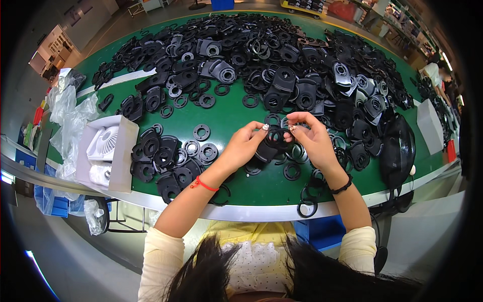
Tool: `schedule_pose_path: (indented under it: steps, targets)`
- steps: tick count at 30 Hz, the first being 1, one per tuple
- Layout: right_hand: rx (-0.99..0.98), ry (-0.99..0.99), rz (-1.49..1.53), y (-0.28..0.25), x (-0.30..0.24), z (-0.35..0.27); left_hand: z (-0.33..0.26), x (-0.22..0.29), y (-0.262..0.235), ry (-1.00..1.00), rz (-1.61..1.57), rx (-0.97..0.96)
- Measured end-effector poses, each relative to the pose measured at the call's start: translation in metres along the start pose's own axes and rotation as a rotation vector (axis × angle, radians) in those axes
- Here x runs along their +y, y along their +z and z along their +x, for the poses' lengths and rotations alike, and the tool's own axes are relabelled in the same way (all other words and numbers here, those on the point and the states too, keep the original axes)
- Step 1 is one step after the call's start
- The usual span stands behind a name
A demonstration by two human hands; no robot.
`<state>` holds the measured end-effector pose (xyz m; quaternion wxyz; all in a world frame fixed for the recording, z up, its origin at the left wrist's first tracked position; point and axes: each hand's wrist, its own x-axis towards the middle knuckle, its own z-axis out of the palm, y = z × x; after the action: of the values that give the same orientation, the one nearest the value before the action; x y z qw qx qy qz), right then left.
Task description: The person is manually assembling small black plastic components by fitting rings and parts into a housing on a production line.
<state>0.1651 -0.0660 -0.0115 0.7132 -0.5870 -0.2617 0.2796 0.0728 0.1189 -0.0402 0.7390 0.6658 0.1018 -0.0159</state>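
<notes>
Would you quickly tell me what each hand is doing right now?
Left hand: closed on the black plastic part, gripping its left side.
Right hand: closed on the same part, fingertips pinching its upper right edge.

— We get bright, even light from overhead; the green worktop (226,118) shows only soft shadows under the black parts.

— We see its edges bow with the fisheye, the corners go black, and the far aisle is washed out and slightly soft.
</notes>
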Motion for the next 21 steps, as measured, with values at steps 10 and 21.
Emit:
schedule_pose_path:
  steps: [10,21]
  targets:
    - [0.096,-0.275,-0.400,0.0034,0.0057,-0.0002,-0.0063,0.0034,0.0050,0.099,0.191,-0.147]
    - [0.172,-0.078,-0.212,-0.0010,0.0040,0.0008,-0.0057,0.0069,0.0071,0.009,0.080,-0.010]
